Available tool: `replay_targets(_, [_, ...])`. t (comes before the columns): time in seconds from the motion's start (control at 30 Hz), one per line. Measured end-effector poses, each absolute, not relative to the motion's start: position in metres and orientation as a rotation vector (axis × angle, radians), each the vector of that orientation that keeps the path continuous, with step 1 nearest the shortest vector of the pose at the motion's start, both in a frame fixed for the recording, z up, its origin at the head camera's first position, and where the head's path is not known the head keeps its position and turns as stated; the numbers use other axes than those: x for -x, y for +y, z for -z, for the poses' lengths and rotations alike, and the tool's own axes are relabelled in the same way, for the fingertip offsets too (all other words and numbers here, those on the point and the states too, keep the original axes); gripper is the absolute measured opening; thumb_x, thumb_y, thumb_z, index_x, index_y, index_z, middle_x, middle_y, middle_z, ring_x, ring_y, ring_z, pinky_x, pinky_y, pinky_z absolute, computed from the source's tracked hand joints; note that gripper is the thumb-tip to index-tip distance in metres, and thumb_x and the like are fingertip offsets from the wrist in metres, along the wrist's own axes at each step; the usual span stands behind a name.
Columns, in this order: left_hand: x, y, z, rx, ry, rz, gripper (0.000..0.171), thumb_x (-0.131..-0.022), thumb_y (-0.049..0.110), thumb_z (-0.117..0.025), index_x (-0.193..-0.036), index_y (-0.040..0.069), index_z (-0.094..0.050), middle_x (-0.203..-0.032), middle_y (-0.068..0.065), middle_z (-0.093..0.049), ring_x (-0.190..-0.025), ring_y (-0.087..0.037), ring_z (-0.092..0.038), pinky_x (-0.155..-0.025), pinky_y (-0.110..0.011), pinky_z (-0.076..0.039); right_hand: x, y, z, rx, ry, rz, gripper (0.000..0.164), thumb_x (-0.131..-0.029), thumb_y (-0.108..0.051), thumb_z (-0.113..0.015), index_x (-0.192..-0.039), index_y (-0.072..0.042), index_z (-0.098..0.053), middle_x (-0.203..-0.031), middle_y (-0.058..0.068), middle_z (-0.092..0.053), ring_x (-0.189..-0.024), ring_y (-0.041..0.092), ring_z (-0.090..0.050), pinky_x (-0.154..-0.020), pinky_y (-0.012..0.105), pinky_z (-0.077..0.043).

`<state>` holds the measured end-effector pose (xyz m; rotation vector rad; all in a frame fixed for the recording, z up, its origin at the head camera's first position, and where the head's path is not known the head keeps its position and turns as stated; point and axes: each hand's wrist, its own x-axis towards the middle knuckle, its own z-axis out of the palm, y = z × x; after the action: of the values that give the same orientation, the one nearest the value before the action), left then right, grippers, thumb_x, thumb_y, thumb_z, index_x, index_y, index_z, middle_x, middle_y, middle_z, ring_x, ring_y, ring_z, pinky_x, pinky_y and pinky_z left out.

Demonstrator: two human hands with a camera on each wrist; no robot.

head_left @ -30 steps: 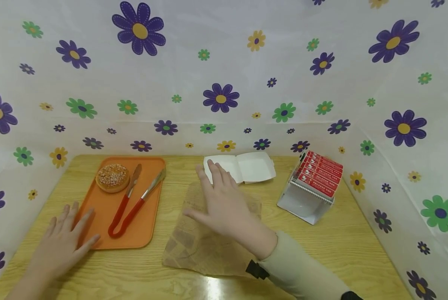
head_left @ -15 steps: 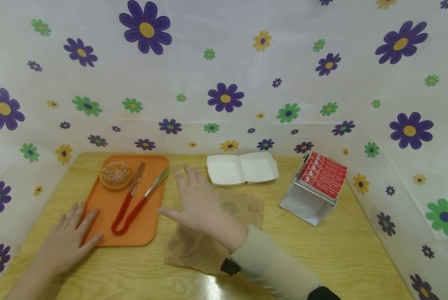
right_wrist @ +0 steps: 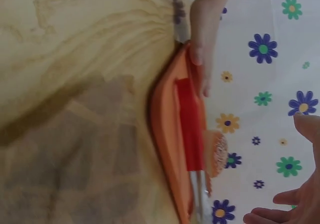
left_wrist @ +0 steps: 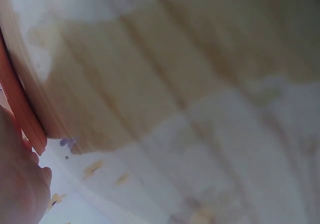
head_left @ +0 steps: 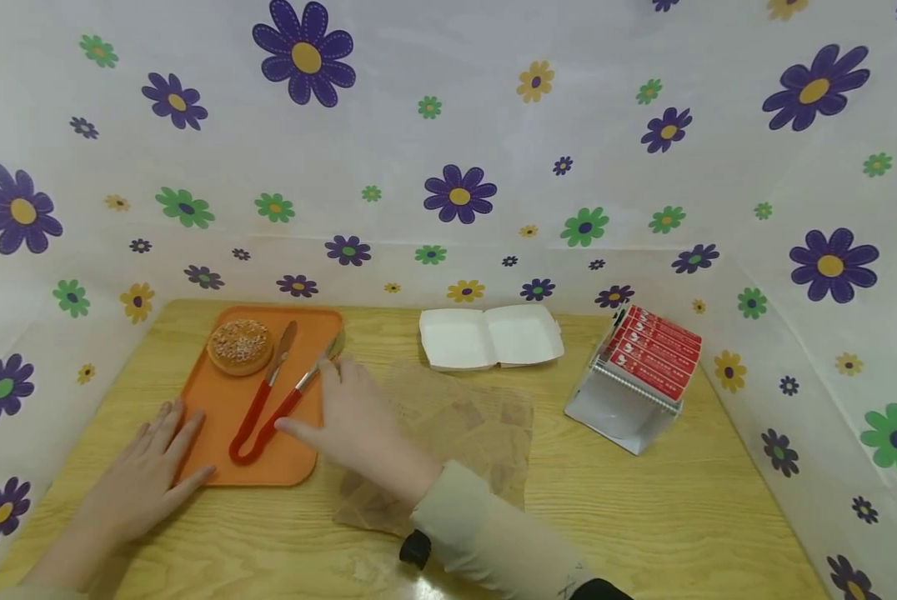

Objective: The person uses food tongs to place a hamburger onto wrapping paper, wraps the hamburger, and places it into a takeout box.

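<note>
On an orange tray [head_left: 291, 462] at the left lie a seeded bun [head_left: 240, 347] and a pair of red-handled metal tongs [head_left: 248, 425], spread apart. My left hand [head_left: 139, 483] rests at the tray's left edge with its fingers straight. In the left wrist view, that hand [left_wrist: 22, 179] shows beside the tray rim [left_wrist: 22, 104]. My right hand [head_left: 362, 425] is over the tray's right edge, its thumb and fingers overlapping the near arm of the tongs in the head view. In the right wrist view, the thumb and fingers of this hand [right_wrist: 300, 199] stand apart with nothing between them.
A brown printed paper sheet [head_left: 478, 433] lies flat under my right forearm. Behind it is an opened white carton [head_left: 525, 335]. To the right, a clear-fronted holder [head_left: 617, 408] carries several red-and-white packets [head_left: 658, 350]. Flowered cloth walls [head_left: 628, 58] enclose the wooden table [head_left: 681, 500].
My right hand has moved left from above the paper sheet and carton to the tongs at the tray's right side. The left hand stays at the tray's edge. The head view has shifted slightly.
</note>
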<state>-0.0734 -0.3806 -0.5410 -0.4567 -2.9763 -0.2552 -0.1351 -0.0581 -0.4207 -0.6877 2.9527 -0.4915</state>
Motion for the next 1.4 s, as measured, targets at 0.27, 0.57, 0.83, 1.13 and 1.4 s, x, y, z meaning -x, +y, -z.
replay_targets(0.27, [0.072,-0.382,0.543,0.46,-2.966,0.26,0.086,-0.103,0.049,-0.063,-0.165,-0.001,-0.031,-0.173,-0.033,-0.018,-0.167,-0.032,0.009,-0.124,-0.017,0.025,0.129,-0.082,0.445,0.557,2.869,0.636,0.103,-0.092,-0.079,-0.061,-0.164,-0.009,-0.037,-0.156,0.006,-0.055,-0.14,0.019,-0.056,-0.112,0.028,-0.055])
replay_targets(0.57, [0.072,-0.383,0.544,0.461,-2.971,0.282,0.087,-0.102,0.049,-0.065,-0.165,-0.001,-0.031,-0.174,-0.033,-0.016,-0.167,-0.029,0.011,-0.123,-0.015,0.025,0.125,-0.097,0.465,0.322,2.733,0.946,0.105,-0.089,-0.069,-0.074,-0.163,-0.004,-0.037,-0.159,0.013,-0.051,-0.144,0.024,-0.054,-0.116,0.034,-0.053])
replay_targets(0.83, [0.072,-0.383,0.543,0.455,-2.993,0.302,0.089,-0.103,0.05,-0.064,-0.166,0.0,-0.028,-0.174,-0.032,-0.013,-0.167,-0.028,0.013,-0.121,-0.012,0.025,0.121,-0.114,0.48,0.173,2.567,1.319,0.079,-0.085,-0.052,-0.088,-0.141,-0.006,-0.058,-0.132,0.007,-0.066,-0.114,0.016,-0.064,-0.095,0.029,-0.059])
replay_targets(1.13, [0.071,-0.381,0.541,0.441,-3.011,0.316,0.089,-0.102,0.05,-0.065,-0.166,-0.001,-0.029,-0.174,-0.033,-0.015,-0.167,-0.037,0.005,-0.12,-0.012,0.025,0.114,-0.137,0.492,0.041,2.599,1.409,0.087,-0.08,-0.045,-0.094,-0.147,-0.005,-0.057,-0.128,0.003,-0.065,-0.113,0.015,-0.064,-0.101,0.029,-0.058])
replay_targets(1.4, [0.072,-0.381,0.541,0.426,-3.021,0.319,0.09,-0.102,0.051,-0.064,-0.166,0.0,-0.028,-0.174,-0.032,-0.013,-0.167,-0.035,0.007,-0.121,-0.012,0.025,0.125,-0.148,0.498,-0.161,2.644,1.471,0.057,-0.084,-0.036,-0.092,-0.126,-0.008,-0.067,-0.098,-0.003,-0.067,-0.081,0.009,-0.061,-0.071,0.022,-0.053])
